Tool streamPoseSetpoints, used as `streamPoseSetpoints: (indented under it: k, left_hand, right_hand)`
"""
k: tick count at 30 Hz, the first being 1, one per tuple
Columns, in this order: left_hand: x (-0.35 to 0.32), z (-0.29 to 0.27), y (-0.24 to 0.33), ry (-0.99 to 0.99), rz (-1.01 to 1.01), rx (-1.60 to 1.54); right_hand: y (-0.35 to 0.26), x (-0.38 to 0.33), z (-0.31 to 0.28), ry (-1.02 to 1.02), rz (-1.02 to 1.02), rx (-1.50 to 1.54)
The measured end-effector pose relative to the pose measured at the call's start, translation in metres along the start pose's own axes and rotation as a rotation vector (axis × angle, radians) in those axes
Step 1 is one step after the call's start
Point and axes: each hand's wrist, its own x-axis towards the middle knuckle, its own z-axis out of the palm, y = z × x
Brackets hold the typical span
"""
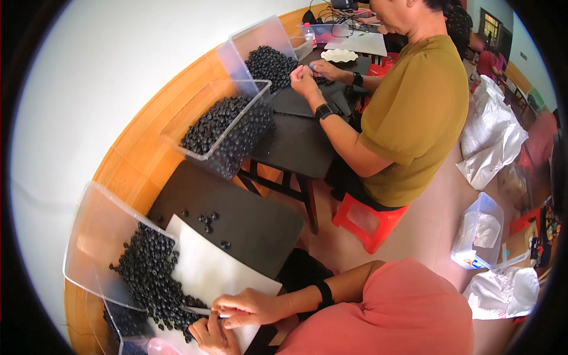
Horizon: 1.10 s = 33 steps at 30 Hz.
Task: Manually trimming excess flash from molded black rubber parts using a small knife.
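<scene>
My right hand (251, 306), with a dark band on its wrist, closes around a slim pale tool (196, 310) whose kind I cannot make out. The tool's end points left over a heap of small black ring-like pieces (148, 266). My left hand (214, 337) is just below, its fingers bent against the right fingertips; what they hold, if anything, is hidden. Both hands are over a white board (201, 254) on a dark table (236, 204). The heap spills onto the board from a clear plastic bin (97, 236) lying tipped on its side.
Several loose black pieces (208, 220) lie beyond the board. A second clear bin (236, 127) full of them stands farther back. A co-worker (414, 106) in an olive top sits on a red stool (373, 222). White sacks (488, 130) stand on the floor at right.
</scene>
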Motion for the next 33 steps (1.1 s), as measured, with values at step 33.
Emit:
streamPoseSetpoints:
  k: [33]
  left_hand:
    - [-0.004, 0.011, -0.003, -0.036, -0.024, 0.014]
  right_hand:
    - [0.001, 0.0, -0.01, -0.042, -0.052, 0.004]
